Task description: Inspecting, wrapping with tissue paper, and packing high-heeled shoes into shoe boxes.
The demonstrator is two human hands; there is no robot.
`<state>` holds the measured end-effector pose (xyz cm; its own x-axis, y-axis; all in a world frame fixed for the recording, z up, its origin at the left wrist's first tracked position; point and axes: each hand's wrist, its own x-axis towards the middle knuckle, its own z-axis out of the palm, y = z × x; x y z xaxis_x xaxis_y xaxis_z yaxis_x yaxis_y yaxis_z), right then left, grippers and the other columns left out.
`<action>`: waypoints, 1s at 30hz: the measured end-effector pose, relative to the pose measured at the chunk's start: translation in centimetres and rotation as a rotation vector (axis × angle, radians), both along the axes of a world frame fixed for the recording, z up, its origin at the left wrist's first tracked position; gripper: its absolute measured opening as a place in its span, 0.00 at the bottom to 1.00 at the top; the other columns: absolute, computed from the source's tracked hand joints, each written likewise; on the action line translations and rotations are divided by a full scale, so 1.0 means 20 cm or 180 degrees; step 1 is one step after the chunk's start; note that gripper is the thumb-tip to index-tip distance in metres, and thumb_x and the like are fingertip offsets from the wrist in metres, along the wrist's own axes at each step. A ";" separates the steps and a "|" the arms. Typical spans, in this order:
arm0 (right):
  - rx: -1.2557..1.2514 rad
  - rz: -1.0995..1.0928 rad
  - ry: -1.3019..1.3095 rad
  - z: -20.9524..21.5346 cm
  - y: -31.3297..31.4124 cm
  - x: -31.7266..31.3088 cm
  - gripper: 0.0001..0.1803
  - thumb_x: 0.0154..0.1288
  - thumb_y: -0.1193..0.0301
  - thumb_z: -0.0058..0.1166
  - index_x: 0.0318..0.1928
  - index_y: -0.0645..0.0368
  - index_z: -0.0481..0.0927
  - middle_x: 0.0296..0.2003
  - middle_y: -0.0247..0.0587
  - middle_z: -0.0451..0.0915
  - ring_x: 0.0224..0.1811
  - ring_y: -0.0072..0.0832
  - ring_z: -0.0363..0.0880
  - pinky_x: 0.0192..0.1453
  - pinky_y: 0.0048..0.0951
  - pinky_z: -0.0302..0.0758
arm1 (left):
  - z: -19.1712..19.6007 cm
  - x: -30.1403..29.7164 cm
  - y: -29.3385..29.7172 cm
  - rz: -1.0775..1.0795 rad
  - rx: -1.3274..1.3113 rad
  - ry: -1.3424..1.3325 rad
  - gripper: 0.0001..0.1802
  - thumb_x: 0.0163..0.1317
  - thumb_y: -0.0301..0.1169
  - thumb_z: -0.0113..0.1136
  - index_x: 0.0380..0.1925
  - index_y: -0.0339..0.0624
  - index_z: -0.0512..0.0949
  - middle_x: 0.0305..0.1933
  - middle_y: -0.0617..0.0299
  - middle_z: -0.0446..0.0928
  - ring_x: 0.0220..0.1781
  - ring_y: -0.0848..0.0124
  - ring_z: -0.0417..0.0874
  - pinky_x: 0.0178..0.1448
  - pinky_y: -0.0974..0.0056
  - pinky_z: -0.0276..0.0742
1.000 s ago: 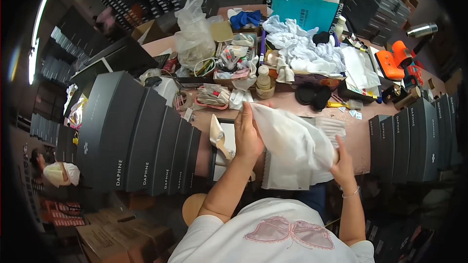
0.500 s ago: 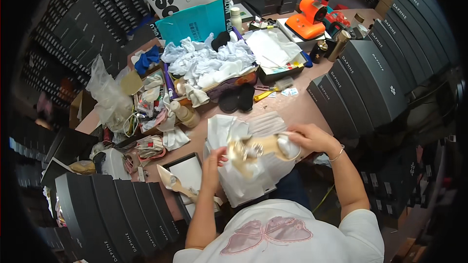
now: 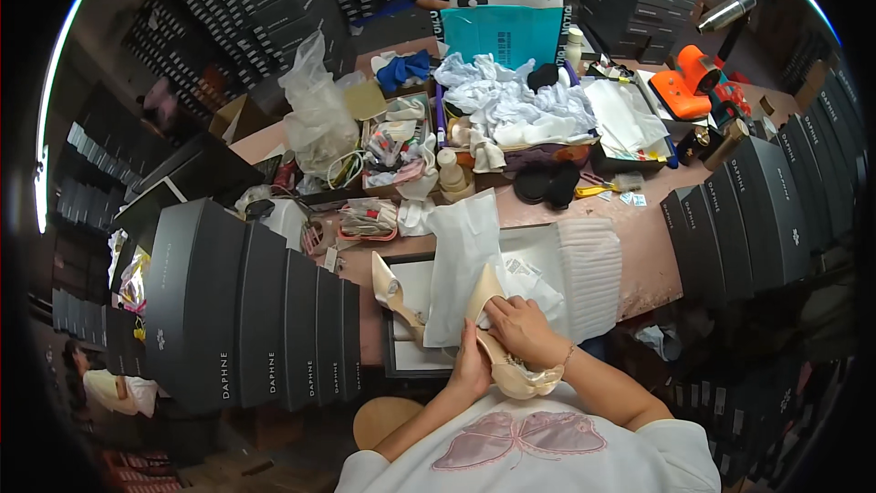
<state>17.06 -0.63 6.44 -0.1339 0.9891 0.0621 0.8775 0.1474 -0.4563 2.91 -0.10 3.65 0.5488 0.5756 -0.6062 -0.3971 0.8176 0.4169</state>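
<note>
A cream pointed-toe shoe (image 3: 484,291) is held close in front of my shirt, its toe pointing away from me and its back end toward me. My left hand (image 3: 471,367) is closed round its side. My right hand (image 3: 522,332) lies over the shoe, its fingertips bent into the opening behind the toe; what they touch inside is hidden. The matching cream shoe (image 3: 388,287), with a shiny ornament, lies on its side in an open dark shoebox (image 3: 424,372) lined with white. White tissue paper (image 3: 461,228) lies beside it, beyond the held shoe.
Dark shoeboxes (image 3: 196,310) stand in a row on the left, with more boxes (image 3: 762,210) on the right. Behind are a bin of crumpled white cloths (image 3: 511,105), a cluttered box (image 3: 397,141), a yellow-handled cutter (image 3: 593,190) and an orange device (image 3: 686,84). A ribbed white pad (image 3: 589,278) lies right.
My view has swung left. The shoe has come nearer me and turned from sideways to toe-away. My left hand now grips it, and my right hand has moved from its end to its opening.
</note>
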 end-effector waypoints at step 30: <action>0.1039 0.0415 0.0104 -0.02 -0.04 0.18 0.12 0.44 0.72 0.61 0.34 0.54 0.78 0.26 0.34 0.77 0.27 0.31 0.76 0.31 0.33 0.69 | -0.14 -0.03 0.04 0.0223 -0.0500 0.0690 0.38 0.65 0.67 0.32 0.50 0.44 0.72 0.34 0.57 0.74 0.34 0.63 0.77 0.39 0.56 0.78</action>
<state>20.66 -1.52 5.97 -0.2506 0.8911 0.3785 0.8274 0.4001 -0.3941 2.37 0.62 0.77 0.3587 0.4972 -0.7900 -0.3703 0.8527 0.3685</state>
